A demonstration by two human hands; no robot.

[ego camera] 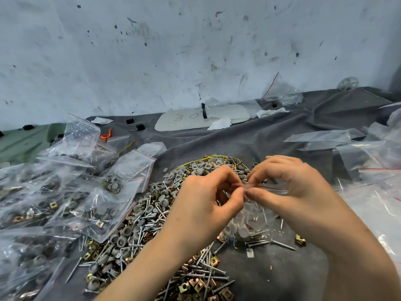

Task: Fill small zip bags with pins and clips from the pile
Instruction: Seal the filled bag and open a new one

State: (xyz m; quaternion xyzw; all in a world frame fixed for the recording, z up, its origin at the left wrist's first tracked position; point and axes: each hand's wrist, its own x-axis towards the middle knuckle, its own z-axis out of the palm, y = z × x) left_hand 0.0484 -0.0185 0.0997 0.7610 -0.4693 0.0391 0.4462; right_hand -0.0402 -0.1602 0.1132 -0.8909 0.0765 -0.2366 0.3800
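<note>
A small clear zip bag (249,222) with a red seal line hangs between my hands above the pile. Grey caps, screws and a brass clip show through its lower part. My left hand (208,198) pinches the bag's top edge at the left end of the seal. My right hand (290,187) pinches the same edge just beside it, thumb and fingers on the red line. Under and left of the hands spreads the pile (152,227) of grey caps, screws and brass clips on the grey cloth (271,276).
Several filled zip bags (71,205) lie heaped at the left. Empty clear bags (368,153) lie at the right. A white board (201,119), tissues and a bag of small screws (282,94) sit along the stained wall at the back.
</note>
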